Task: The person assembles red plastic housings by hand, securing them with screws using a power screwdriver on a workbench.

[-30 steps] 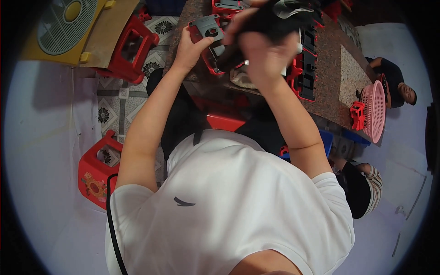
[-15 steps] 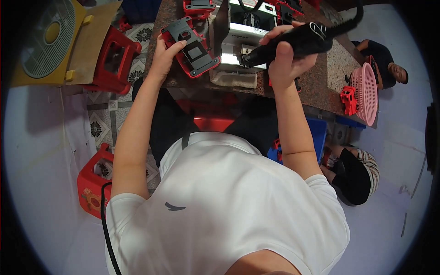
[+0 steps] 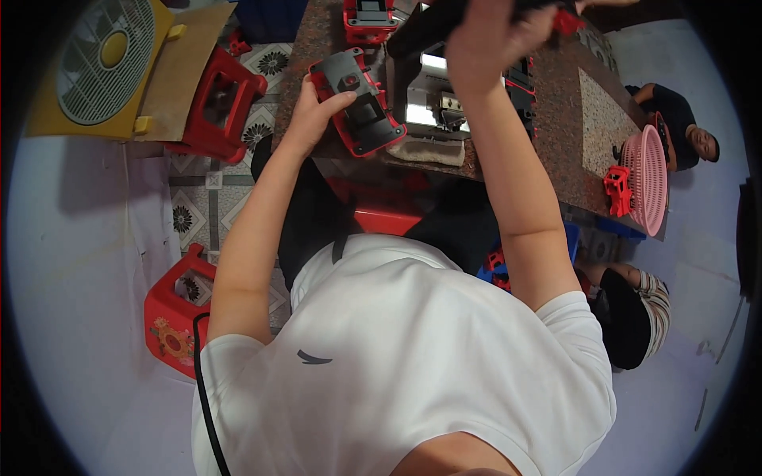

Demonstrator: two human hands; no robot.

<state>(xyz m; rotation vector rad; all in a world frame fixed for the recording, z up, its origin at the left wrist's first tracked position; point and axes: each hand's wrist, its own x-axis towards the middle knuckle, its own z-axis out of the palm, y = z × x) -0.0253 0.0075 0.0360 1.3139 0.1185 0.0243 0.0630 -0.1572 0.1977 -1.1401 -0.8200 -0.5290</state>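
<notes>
My left hand (image 3: 309, 115) grips a black-and-red plastic housing (image 3: 361, 99) by its left side, thumb lying across the top face. The housing is tilted over the near edge of the stone-topped table (image 3: 559, 151). At the top of the view, my right hand (image 3: 488, 47) is smeared by motion. It is wrapped about a dark power screwdriver (image 3: 429, 28), whose body shows on both sides of the hand. Below that hand stands an open metal box-like fixture (image 3: 429, 103) with a small metal block. A folded light cloth (image 3: 429, 151) lies at its near edge.
More black-and-red housings (image 3: 369, 20) stand on the table's far side. A pink basket (image 3: 644, 178) and a red plastic part (image 3: 617, 190) are at the right edge. Red stools (image 3: 218, 107) and a yellow fan (image 3: 111, 55) stand left. Two other people (image 3: 671, 123) are on the right.
My right hand has lifted the screwdriver away from the metal fixture, up and farther off. My left hand keeps hold of the housing. The whole view has shifted slightly.
</notes>
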